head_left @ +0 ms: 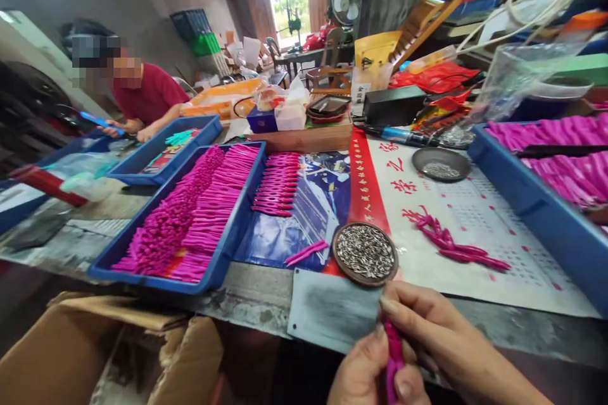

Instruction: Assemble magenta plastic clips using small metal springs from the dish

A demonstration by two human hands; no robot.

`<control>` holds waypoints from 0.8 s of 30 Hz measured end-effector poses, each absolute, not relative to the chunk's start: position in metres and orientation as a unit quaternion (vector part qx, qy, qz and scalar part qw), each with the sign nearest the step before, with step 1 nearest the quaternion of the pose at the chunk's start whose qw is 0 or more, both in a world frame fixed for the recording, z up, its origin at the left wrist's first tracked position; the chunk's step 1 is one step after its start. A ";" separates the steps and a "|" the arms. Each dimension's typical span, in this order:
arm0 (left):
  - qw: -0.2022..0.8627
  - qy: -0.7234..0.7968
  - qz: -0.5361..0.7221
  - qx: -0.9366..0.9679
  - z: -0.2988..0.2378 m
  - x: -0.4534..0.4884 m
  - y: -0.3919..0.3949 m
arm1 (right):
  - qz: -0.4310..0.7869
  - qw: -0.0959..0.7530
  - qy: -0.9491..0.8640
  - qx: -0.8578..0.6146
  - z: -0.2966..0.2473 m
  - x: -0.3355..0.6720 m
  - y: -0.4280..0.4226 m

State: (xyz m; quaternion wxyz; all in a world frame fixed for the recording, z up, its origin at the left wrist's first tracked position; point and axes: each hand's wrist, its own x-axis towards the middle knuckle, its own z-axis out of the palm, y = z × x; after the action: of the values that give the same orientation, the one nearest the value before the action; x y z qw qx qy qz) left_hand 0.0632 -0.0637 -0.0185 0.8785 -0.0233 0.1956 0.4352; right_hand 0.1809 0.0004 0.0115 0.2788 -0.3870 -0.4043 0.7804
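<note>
Low at the front edge of the table, both hands are closed on one slim magenta plastic piece (393, 351). My left hand (363, 367) grips its lower part between thumb and fingers. The fingertips of my right hand (427, 323) pinch around its upper end, hiding the tip. Just beyond my hands stands a round dish (365, 254) full of small shiny metal parts. A grey plate (327, 310) lies under it at the table edge. Several loose magenta pieces (456, 247) lie on the calendar sheet to the right, with a few more (307, 253) left of the dish.
A blue tray (228, 247) of stacked magenta pieces stands left, beside a neat row of paired ones (278, 183). Another blue tray (536, 202) borders the right. A dark dish (441, 164) sits farther back. An open cardboard box (47, 354) is below left; a co-worker (147, 95) sits beyond.
</note>
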 end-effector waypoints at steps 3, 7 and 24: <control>0.891 0.153 0.427 -0.035 -0.011 0.062 -0.061 | 0.774 0.295 -0.408 -0.384 0.014 0.178 0.000; 0.886 0.143 0.438 -0.052 -0.009 0.061 -0.062 | 0.767 0.303 -0.411 -0.389 0.013 0.177 0.001; 0.859 0.108 0.498 0.045 0.000 0.050 -0.048 | 0.259 0.178 -0.837 -0.449 0.028 0.184 0.082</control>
State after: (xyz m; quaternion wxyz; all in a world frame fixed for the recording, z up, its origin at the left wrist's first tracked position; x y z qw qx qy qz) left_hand 0.0501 -0.0475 0.0001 0.8592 0.0455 0.1079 0.4981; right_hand 0.1843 0.0818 0.0279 0.1781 -0.4489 -0.8366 0.2585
